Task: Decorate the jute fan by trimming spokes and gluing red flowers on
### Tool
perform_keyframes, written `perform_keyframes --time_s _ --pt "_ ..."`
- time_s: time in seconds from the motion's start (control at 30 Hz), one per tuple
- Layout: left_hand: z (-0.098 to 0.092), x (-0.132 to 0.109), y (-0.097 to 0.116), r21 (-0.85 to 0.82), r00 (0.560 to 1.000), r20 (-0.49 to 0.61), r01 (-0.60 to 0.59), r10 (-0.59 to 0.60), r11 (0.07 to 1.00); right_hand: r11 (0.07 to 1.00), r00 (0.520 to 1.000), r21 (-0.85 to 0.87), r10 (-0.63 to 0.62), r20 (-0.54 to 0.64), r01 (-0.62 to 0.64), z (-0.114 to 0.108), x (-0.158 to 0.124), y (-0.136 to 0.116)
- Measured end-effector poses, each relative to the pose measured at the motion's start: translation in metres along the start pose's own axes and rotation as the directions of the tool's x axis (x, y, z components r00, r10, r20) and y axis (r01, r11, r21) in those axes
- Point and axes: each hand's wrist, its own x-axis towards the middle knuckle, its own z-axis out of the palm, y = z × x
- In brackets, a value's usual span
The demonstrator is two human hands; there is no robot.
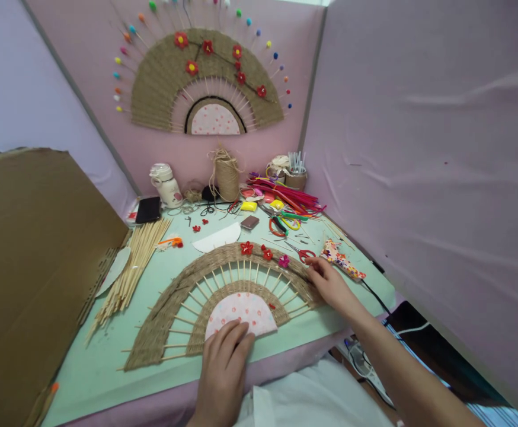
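A half-round fan (152,329) of woven jute twine on wooden sticks lies on the table before me. Its inner half circle (243,311) is white with pink dots. My left hand (226,359) rests on the lower edge of that half circle, fingers stretched out. At the fan's right end, my right hand (330,283) has its thumb and fingers pinched together just by the woven band; what they hold, if anything, is too small to make out. Red flowers (247,248) and a magenta flower (284,261) sit along a dark twig on the band.
A floral glue gun (341,261) and red-handled scissors (306,255) lie beyond my right hand. Wooden sticks (130,267) are heaped left. Behind stand a twine spool (227,178), a white bottle (165,185) and red pipe cleaners (294,196). Another fan (152,95) hangs on the wall.
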Motion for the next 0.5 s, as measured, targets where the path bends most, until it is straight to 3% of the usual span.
perform_keyframes --time_s 0.13,0.27,0.37,0.5 --pt "0.000 0.001 0.001 -0.001 0.999 -0.030 0.012 -0.012 1.000 0.989 0.999 0.141 0.042 -0.004 -0.041 0.000 -0.001 -0.006" --pt "0.001 0.003 -0.001 0.016 0.999 -0.042 0.009 -0.008 1.000 0.986 0.999 0.165 0.027 -0.040 -0.020 0.001 -0.001 -0.012" --pt "0.002 0.006 0.000 0.028 1.000 -0.031 0.000 0.001 1.000 0.993 0.999 0.115 0.021 -0.033 -0.017 0.003 0.000 -0.010" --pt "0.001 0.012 0.008 -0.003 0.994 -0.029 0.103 -0.103 0.995 0.995 0.999 -0.086 -0.040 0.015 0.041 0.006 -0.007 -0.001"
